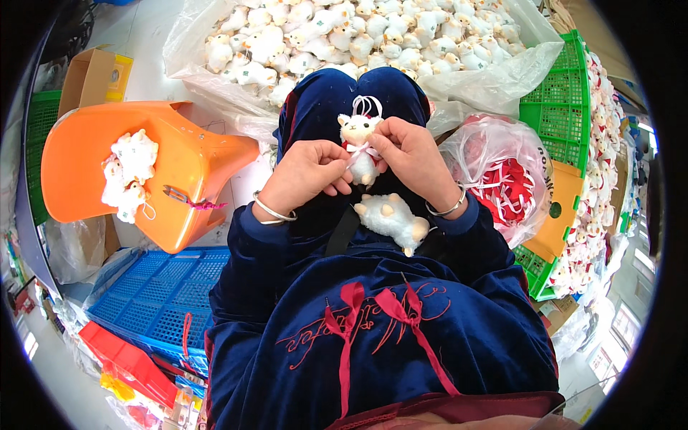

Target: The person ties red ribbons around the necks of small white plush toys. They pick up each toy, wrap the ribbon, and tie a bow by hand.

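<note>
Over my lap, a small white plush animal [363,172] with a hanging loop on its head is held upright between my two hands. A white ribbon [356,152] lies at its neck over a bit of red cloth. My left hand [309,172] pinches the ribbon on the left side, fingers closed. On the other side my right hand [416,154] has thumb and fingertips closed on the ribbon by the toy's neck. A second plush animal [393,218], without red cloth that I can see, lies on its side on my lap below my hands.
A big clear plastic bag [502,68] full of white plush animals spreads ahead. To the left, an orange stool [79,154] bears several plush animals and small snips [175,193]. A bag of red pieces [505,190] stands right, near green crates [555,86]. Lower left is a blue crate [158,294].
</note>
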Demonstrator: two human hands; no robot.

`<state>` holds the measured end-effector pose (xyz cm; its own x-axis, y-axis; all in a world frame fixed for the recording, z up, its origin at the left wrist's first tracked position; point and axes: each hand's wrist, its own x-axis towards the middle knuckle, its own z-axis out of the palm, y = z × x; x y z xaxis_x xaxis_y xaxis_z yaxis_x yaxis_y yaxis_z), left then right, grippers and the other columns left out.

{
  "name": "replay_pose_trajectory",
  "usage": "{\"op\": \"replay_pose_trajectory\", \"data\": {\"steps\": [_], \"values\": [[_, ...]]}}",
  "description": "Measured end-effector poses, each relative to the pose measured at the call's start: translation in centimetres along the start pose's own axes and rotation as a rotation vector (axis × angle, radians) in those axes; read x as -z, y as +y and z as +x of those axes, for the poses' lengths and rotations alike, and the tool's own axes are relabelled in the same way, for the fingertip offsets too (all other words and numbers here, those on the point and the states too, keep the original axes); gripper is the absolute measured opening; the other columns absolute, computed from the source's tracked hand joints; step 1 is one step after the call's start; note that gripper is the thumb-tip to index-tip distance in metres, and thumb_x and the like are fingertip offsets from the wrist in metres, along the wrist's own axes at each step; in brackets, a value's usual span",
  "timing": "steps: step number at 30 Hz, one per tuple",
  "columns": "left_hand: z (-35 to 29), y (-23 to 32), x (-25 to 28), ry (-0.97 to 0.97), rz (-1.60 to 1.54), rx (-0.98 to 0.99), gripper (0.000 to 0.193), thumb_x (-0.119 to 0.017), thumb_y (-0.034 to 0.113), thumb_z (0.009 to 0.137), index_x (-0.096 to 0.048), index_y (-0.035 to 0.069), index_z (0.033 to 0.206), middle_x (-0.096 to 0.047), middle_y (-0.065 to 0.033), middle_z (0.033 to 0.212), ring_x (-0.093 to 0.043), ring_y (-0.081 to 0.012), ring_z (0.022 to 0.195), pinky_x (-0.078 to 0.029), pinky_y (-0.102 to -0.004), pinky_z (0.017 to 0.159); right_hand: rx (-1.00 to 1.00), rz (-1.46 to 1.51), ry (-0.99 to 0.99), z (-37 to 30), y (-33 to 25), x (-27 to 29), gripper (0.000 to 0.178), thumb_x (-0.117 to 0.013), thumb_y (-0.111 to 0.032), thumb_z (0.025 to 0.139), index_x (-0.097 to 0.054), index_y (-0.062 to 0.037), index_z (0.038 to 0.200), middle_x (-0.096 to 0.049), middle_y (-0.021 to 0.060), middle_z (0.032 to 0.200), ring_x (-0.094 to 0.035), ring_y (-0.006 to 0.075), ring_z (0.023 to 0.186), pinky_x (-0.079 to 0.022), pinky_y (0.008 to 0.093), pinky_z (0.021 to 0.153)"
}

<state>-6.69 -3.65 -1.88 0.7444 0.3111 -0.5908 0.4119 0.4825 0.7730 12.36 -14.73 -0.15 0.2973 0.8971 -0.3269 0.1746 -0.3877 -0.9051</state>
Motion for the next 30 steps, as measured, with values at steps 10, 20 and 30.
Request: {"op": "replay_pose_trajectory", "data": {"steps": [10,20,30], "values": [[0.7,0.4,-2.2,0.237,0.080,-0.071,0.028,-0.065,0.025,0.100,-0.062,-0.003,0.097,-0.069,-0.0095,0.071,-0.066,-0.0117,0.055,-0.051,-0.0237,0.050,0.019,0.028,-0.043,-0.4,0.5,0.0,0.017,-0.061,-0.014,0.102,-0.066,0.0030,0.099,-0.065,0.0019,0.079,-0.058,0.0065,0.065,-0.047,0.0234,0.059],[0.7,-2.5,-2.8,0.228,-0.185,-0.191,0.021,-0.053,0.020,0.107,-0.056,0.001,0.099,-0.070,-0.0093,0.077,-0.068,-0.0128,0.060,-0.052,-0.0236,0.053,-0.017,0.124,0.000,-1.0,2.0,-0.5,0.018,-0.055,-0.013,0.106,-0.056,-0.0019,0.092,-0.064,0.0026,0.080,-0.063,0.0068,0.070,-0.049,0.0222,0.063],[0.8,-2.5,-1.8,0.127,-0.289,-0.141,0.020,-0.053,0.021,0.106,-0.058,0.002,0.106,-0.070,-0.0087,0.077,-0.063,-0.0108,0.055,-0.048,-0.0208,0.050,-0.116,0.496,-0.154,-1.0,2.7,1.2,0.020,-0.053,-0.012,0.105,-0.064,0.0028,0.114,-0.070,0.0054,0.092,-0.067,0.0075,0.076,-0.051,0.0212,0.066]]}}
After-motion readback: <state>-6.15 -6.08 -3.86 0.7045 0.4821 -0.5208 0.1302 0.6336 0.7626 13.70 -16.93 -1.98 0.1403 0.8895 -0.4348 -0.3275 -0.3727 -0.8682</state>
